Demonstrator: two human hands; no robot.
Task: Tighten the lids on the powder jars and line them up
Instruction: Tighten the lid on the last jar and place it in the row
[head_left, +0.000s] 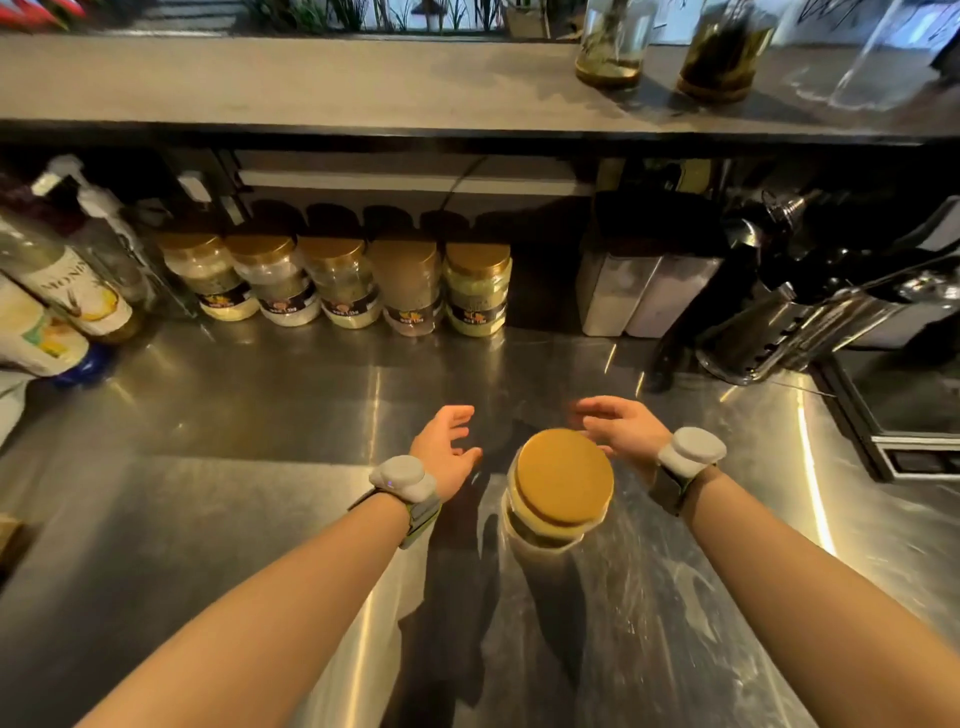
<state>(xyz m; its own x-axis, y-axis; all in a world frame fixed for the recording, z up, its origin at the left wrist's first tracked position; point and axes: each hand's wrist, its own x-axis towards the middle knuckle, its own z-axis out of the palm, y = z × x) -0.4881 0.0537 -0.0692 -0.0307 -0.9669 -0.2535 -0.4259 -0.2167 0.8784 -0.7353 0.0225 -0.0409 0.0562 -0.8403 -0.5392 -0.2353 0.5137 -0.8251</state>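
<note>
Seen from the head camera, a stainless-steel bench (234, 426) fills the lower half of the view. Its brushed surface is scuffed and throws back long streaks of light. Above it, a flat, matte grey shelf (311, 83) with a dark front edge runs across the view. On the shelf's right part stand two clear glass jars (613, 47) holding dark amber liquid.

At the back of the bench, under the shelf, five powder jars (337, 283) stand side by side in a row. They are clear plastic cylinders with round gold lids and dark label bands, filled with pale, green and brown powders. To their left lean syrup bottles, one of them a Monin bottle (78, 283) with a white label. To the right of the row are two white, boxy containers (639, 291), and beyond them chrome and black coffee equipment (810, 312), too blurred to name closer.

A sixth powder jar (540, 535) stands alone on the near middle of the bench, well apart from the row. Its smooth gold lid (565, 475) faces the camera.

The left hand (447, 447) hovers to the left of this jar, apart from it, with fingers loose and spread and nothing in it. The right hand (621, 428) is just behind the lid's far right edge, fingers relaxed and grasping nothing. Whether it touches the lid cannot be told. Each wrist carries a strap with a rounded grey-white device, one on the left (402, 477) and one on the right (692, 451).
</note>
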